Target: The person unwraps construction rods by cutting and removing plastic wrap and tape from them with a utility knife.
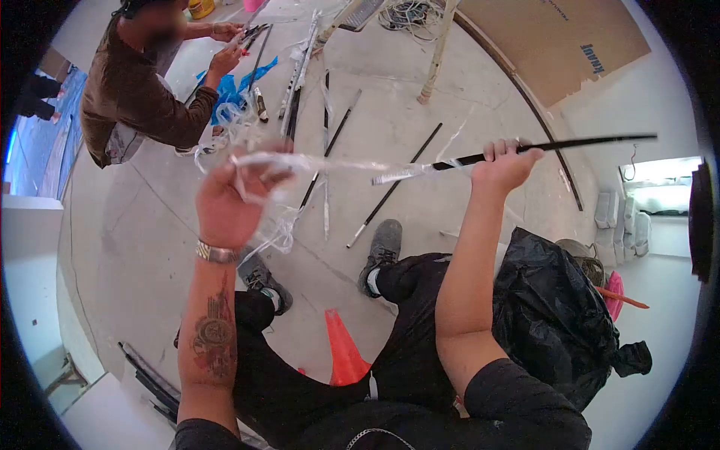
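My right hand (504, 166) is closed around a long, thin black strip (589, 142), which sticks out to the right past my thumb. Its left end is still partly wrapped in clear plastic film (337, 163). The film stretches taut across to my left hand (229, 202), whose blurred fingers are closed on it. Loose crumpled film (277, 231) hangs below that hand. On the floor beneath lie more black strips (397, 180), one of them between my two hands.
A co-worker (142, 90) crouches at upper left, handling a tool beside blue plastic (259, 73). An orange cone (345, 349) stands between my legs. A black garbage bag (551, 315) sits at my right. Ladder legs (436, 56), coiled cable (409, 21) and cardboard (555, 45) are ahead.
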Motion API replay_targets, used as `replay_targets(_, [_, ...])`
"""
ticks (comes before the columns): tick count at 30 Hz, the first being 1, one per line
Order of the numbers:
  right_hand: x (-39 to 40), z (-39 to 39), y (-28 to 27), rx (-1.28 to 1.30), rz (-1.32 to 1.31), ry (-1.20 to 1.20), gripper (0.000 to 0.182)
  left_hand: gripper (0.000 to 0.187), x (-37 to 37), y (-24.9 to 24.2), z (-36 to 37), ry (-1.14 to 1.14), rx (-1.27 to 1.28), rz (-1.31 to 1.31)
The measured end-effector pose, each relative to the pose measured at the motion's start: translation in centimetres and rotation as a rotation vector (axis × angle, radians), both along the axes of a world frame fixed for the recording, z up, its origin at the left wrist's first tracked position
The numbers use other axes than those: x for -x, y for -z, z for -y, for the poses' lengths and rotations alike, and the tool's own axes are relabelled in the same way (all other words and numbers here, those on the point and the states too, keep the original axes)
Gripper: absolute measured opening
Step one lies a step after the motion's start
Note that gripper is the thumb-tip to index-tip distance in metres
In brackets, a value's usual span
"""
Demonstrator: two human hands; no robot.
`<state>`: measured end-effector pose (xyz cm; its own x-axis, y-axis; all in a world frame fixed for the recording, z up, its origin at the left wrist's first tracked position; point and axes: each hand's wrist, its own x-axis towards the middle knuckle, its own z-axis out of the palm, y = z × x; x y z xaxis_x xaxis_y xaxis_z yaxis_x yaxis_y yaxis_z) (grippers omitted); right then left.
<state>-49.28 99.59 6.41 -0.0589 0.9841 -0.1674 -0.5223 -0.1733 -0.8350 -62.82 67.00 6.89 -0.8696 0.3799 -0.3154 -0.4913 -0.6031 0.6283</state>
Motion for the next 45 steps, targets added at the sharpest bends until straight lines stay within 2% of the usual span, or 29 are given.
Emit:
replay_targets(2, [-0.6, -0.3, -0.3, -0.007, -0.097, 0.063, 0.044, 0.024, -1.3, 2.4, 1.1, 0.736, -0.27, -0.265])
replay_targets(4, [-1.4, -1.0, -0.1, 0.071, -0.187, 0.017, 0.043, 0.027, -3.7, 2.0, -0.2, 1.296, 0.316, -0.513])
replay_targets(6, [-2.1, -2.1, 1.0, 0.156, -0.269, -0.046, 0.043, 0.028, -5.9, 5.9, -0.9, 1.594, 0.739, -0.959])
replay_targets(7, [-2.4, -3.0, 2.0, 0.225, -0.339, -0.134, 0.042, 0.028, -5.8, 9.3, -0.5, 1.591, 0.739, -0.953])
replay_targets(9, [-2.8, -3.6, 2.6, 0.303, -0.405, -0.222, 0.042, 0.023, -4.5, 15.1, 1.9, 0.946, 1.124, -1.269])
replay_targets(11, [-2.5, -3.5, 2.6, 0.361, -0.339, -0.379, 0.04, 0.021, -0.4, 10.3, 2.2, 0.795, 1.656, -1.057])
replay_targets(13, [-2.0, -2.7, 1.9, 0.288, -0.231, -0.322, 0.039, 0.021, 3.9, 10.4, 5.1, 0.466, 1.904, -1.231])
replay_targets(15, [-1.6, -2.3, 0.8, 0.209, -0.125, -0.266, 0.038, 0.021, 6.9, 9.5, 8.5, 0.301, 2.244, -1.216])
replay_targets(17, [-1.9, -2.3, -0.1, 0.102, -0.009, -0.109, 0.037, 0.026, 8.2, 7.7, 11.1, 0.15, 2.233, -0.938])
replay_targets(19, [-2.8, -3.3, 0.6, 0.062, -0.086, -0.102, 0.039, 0.031, 9.1, 7.4, 13.2, 0.097, 2.28, -0.776])
replay_targets(21, [-3.8, -4.2, 1.3, 0.002, -0.488, -0.427, 0.039, 0.034, 8.7, 7.9, 13.7, 0.204, 2.304, -0.77])
replay_targets(22, [-3.9, -4.0, 1.2, 0.002, -0.484, -0.417, 0.039, 0.037, 8.5, 7.8, 13.6, 0.305, 2.34, -0.748])
replay_targets(25, [-2.9, -2.8, 1.0, 0.023, -0.588, -0.531, 0.037, 0.039, 7.1, 7.6, 11.3, 0.408, 2.326, -0.797])
replay_targets(27, [-2.5, -2.4, 1.0, 0.08, -0.686, -0.676, 0.035, 0.034, 5.4, 7.3, 9.2, 0.205, 2.253, -1.085])
replay_targets(29, [-1.9, -2.4, 1.3, 0.113, -0.727, -0.753, 0.036, 0.03, 3.3, 7.1, 6.2, 0.23, 1.695, -1.202])
replay_targets(31, [-1.6, -2.1, 1.6, 0.143, -0.767, -0.816, 0.038, 0.034, -0.6, 6.2, 2.7, 0.626, 1.117, -0.999])
replay_targets(33, [-1.0, -1.2, 1.4, 0.126, -0.73, -0.824, 0.037, 0.037, -4.7, 5.3, -0.1, 0.943, 0.623, -0.61])
replay_targets(35, [-0.8, -1.1, 1.3, 0.114, -0.714, -0.837, 0.038, 0.035, -8.8, 4.4, -1.5, 1.077, 0.326, -0.393])
replay_targets(36, [-0.8, -1.1, 1.4, 0.143, -0.765, -0.933, 0.038, 0.035, -10.2, 4.1, -1.9, 1.103, 0.326, -0.39])
replay_targets(37, [-0.7, -1.2, 1.5, 0.164, -0.826, -1.018, 0.039, 0.03, -11.0, 3.7, -2.2, 1.166, 0.208, -0.272])
replay_targets(38, [-0.7, -1.4, 1.7, 0.152, -0.836, -0.967, 0.039, 0.026, -11.4, 3.4, -2.4, 1.236, 0.097, -0.145])
replay_targets(40, [-0.3, -1.5, 2.1, 0.245, -0.842, -1.131, 0.04, 0.022, -12.3, 2.9, -2.8, 1.287, 0.132, -0.126])
replay_targets(43, [0.3, -0.2, 1.3, 0.192, -0.781, -1.073, 0.043, 0.018, -12.5, 2.6, -3.1, 1.311, 0.172, -0.124])
replay_targets(45, [0.3, -0.3, 1.3, 0.173, -0.823, -1.122, 0.044, 0.021, -12.4, 2.9, -3.1, 1.351, 0.229, -0.186])
